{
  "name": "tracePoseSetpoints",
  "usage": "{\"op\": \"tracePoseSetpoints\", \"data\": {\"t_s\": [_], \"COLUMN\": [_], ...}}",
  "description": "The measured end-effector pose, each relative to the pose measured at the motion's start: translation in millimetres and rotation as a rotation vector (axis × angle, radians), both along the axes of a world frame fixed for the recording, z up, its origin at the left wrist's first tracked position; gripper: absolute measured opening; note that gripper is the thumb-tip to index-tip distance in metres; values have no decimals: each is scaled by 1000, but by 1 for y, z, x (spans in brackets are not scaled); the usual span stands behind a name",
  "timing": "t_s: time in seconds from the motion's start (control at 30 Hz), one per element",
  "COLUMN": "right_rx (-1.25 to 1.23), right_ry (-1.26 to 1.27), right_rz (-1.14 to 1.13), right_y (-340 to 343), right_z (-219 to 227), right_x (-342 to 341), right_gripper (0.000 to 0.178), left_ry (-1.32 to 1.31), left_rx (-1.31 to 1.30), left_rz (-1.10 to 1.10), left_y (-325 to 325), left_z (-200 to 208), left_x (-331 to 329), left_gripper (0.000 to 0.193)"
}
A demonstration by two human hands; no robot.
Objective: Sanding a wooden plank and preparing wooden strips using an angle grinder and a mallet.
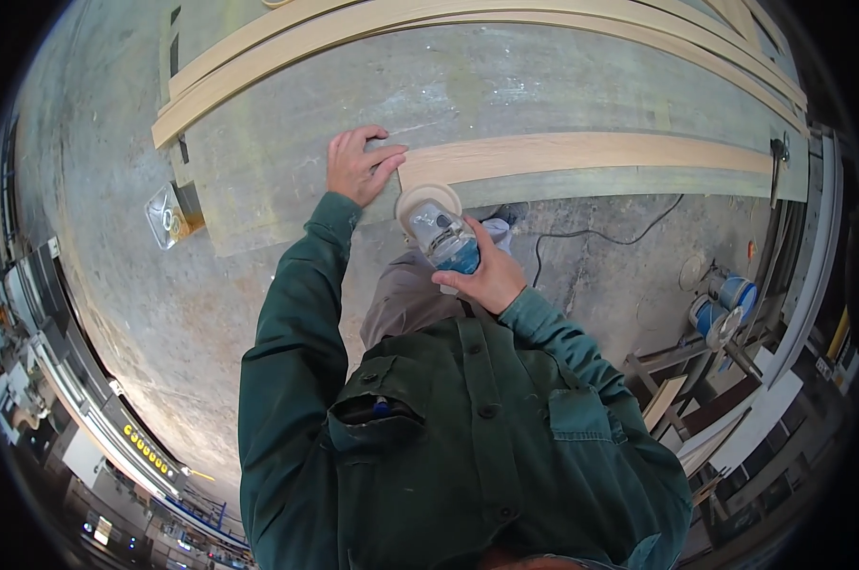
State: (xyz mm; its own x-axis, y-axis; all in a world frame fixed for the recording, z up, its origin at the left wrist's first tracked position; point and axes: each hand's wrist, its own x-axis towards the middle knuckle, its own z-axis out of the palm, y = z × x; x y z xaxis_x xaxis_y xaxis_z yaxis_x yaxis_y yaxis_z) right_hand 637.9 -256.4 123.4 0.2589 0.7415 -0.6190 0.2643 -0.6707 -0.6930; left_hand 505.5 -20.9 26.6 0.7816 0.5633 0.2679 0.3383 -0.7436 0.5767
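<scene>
In my right hand (491, 273) is a small power tool that looks like a trim router (441, 233), with a round beige base, a dusty see-through collar and a blue body. Its base is tilted up beside the near left corner of a pale wooden board (581, 155) lying along the table's near edge. My left hand (360, 163) rests on the table just off the board's left end, fingers apart and slightly bent. Thumb and fingertips reach the board's end; whether they press on it I cannot tell. The tool's underside is hidden.
Long wooden strips (353, 33) lie across the far side of the grey worktable (287, 157). A clear container (168, 217) stands by its left edge. A dark clamp-like tool (778, 157) is at the board's right end. A black cord (600, 237) crosses the floor; blue tools or cans (724, 302) stand right.
</scene>
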Motion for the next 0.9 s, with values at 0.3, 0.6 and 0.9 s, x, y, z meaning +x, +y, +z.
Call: {"op": "tracePoseSetpoints", "data": {"t_s": [0.3,0.6,0.9], "right_rx": [156,177,42], "right_ry": [-34,-20,-10], "right_rz": [-379,-608,-283], "right_y": [-54,-81,-48], "right_z": [-11,-17,-3], "right_x": [57,93,74], "right_gripper": [87,67,99], "left_ry": [7,32,72], "left_rx": [27,29,54], "left_rz": [2,-2,-9], "left_y": [-2,-2,-21], "left_z": [2,9,13], "left_x": [3,5,21], "left_gripper": [17,15,16]}}
